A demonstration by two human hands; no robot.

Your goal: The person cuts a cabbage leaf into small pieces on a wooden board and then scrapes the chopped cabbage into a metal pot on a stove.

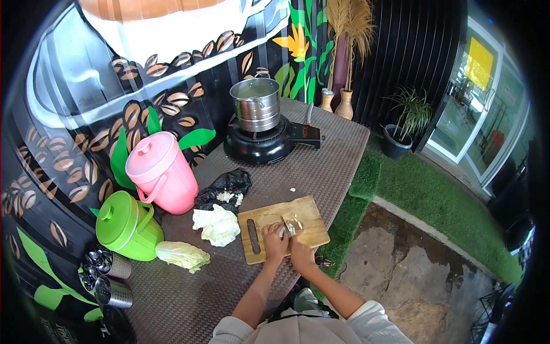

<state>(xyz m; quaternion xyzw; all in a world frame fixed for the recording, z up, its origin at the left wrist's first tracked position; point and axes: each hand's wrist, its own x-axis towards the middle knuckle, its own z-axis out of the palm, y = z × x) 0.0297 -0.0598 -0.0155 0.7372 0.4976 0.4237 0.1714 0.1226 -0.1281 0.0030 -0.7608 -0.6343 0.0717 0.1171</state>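
Note:
A wooden cutting board [256, 221] with a slot handle lies near the table's front edge. My left hand [274, 239] is closed over a small pale piece on the board, too covered to make out. My right hand [301, 256] is closed beside it round a knife handle, mostly hidden. The knife's blade [289, 225] points away from me between pale shredded bits [296, 222]. Left of the board lie a crumpled cabbage leaf piece [216, 226] and a long napa cabbage piece [182, 256].
A steel pot [255, 109] stands on a black portable stove [258, 146] at the back. Pink [166, 178] and green [130, 229] lidded jugs, a black plastic bag [229, 184] and metal utensil holders [113, 291] are on the left.

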